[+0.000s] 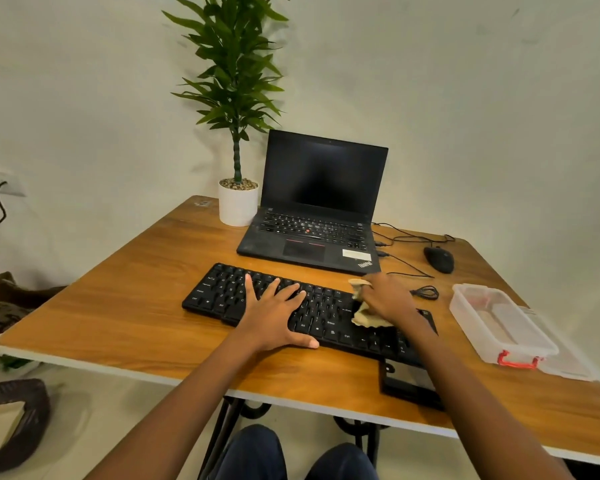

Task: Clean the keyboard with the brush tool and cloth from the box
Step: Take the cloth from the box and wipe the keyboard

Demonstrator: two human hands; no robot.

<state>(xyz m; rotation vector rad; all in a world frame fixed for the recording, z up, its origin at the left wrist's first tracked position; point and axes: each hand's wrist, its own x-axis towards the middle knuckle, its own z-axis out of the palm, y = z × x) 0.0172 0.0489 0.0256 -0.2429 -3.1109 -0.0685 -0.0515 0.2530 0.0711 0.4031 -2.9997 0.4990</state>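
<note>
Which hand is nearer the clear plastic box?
Right. The right hand grips the cloth on the right part of the keyboard, closest to the box; the left hand lies flat on its middle, farther away.

Subject: one person, partly in view. Two arms and both knees show.

Left forearm: bare along its whole visible length, wrist included.

Right forearm: likewise bare down to the wrist.

Left grip: a bare hand. Its back and all five fingers show. The nails look short and plain, the thumbnail being the clearest.

Right grip: a bare hand. Its back shows, the fingers are largely hidden and the nails cannot be judged.

Legs: both knees are clad in dark navy trousers of plain, smooth fabric, cut off by the lower edge.
</note>
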